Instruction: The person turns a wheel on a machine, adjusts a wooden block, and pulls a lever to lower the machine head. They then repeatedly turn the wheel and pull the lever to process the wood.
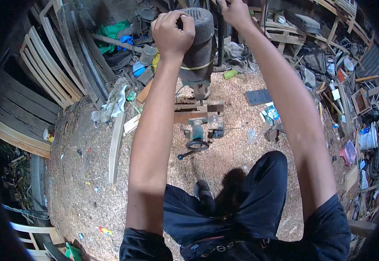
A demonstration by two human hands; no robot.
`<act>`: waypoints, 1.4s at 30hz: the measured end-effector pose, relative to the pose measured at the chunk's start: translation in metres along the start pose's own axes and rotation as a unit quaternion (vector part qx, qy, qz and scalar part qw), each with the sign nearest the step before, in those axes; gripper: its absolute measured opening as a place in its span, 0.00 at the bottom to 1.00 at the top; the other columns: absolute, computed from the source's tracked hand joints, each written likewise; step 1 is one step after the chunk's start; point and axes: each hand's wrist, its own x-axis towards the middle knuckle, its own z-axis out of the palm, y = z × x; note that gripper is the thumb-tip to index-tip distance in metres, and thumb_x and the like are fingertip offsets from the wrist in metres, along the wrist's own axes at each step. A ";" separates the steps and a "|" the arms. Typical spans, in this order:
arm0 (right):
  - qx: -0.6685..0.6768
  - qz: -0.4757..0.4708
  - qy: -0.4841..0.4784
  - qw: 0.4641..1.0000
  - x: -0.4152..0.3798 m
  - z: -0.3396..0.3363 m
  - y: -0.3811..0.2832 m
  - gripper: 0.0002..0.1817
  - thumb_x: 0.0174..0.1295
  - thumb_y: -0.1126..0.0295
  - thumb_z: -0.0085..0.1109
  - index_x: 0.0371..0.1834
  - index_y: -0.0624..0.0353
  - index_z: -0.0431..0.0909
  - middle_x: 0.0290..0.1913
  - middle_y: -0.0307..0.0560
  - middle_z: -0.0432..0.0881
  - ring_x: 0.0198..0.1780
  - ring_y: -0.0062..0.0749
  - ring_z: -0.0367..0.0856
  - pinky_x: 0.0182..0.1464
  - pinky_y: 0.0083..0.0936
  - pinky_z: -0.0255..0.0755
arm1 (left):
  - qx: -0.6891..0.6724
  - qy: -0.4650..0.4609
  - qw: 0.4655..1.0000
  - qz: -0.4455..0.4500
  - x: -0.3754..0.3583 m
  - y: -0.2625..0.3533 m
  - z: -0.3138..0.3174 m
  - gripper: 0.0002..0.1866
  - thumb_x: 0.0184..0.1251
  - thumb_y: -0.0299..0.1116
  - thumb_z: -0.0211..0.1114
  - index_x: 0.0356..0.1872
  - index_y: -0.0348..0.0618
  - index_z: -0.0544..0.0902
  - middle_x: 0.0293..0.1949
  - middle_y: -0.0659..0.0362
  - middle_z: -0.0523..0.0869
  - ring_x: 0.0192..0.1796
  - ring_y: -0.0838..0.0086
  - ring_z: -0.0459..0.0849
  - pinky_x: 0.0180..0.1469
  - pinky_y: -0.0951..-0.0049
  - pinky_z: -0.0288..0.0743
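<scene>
My left hand (172, 32) rests at the top left side of the dark motor housing (198, 48) of an upright machine, its fingers curled at the vented cap. Further right, my right hand (235, 12) is raised at the top edge of the view, beside a dark upright post (221, 39); its fingertips are partly cut off, and what they hold cannot be made out. Below the motor, a tool head (199, 92) points down over a reddish wooden piece (187, 116) on the machine's vise. A handwheel (197, 145) with a black-knobbed lever sits in front.
Wood shavings cover the floor (93, 182). Curved wooden slats (46, 65) lean at the left. A long board (116, 148) lies left of the machine. Scrap wood, containers and a pink basket (348, 152) are piled at the right. My knee (272, 169) is near the machine.
</scene>
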 end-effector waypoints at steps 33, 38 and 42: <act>0.026 0.209 -0.044 0.977 -0.147 0.006 0.028 0.19 0.67 0.59 0.61 0.49 0.65 0.85 0.40 0.63 0.87 0.44 0.52 0.87 0.49 0.36 0.76 | -0.149 -0.086 0.945 -0.277 -0.090 0.025 -0.102 0.18 0.72 0.30 0.55 0.59 0.33 0.77 0.54 0.47 0.84 0.59 0.59 0.81 0.62 0.64 0.71; 0.082 0.304 -0.211 0.925 -0.342 -0.035 0.027 0.23 0.68 0.57 0.60 0.50 0.71 0.83 0.44 0.63 0.88 0.48 0.45 0.88 0.52 0.33 0.77 | -0.036 -0.206 0.872 -0.443 -0.284 0.054 -0.157 0.15 0.72 0.29 0.55 0.54 0.33 0.79 0.53 0.44 0.83 0.58 0.55 0.81 0.63 0.58 0.71; 0.029 0.392 -0.335 0.857 -0.472 -0.074 -0.007 0.23 0.68 0.60 0.62 0.57 0.69 0.78 0.49 0.61 0.85 0.51 0.41 0.85 0.53 0.35 0.77 | 0.073 -0.332 0.821 -0.459 -0.418 0.080 -0.179 0.21 0.69 0.28 0.54 0.62 0.32 0.73 0.62 0.41 0.76 0.65 0.47 0.74 0.68 0.53 0.67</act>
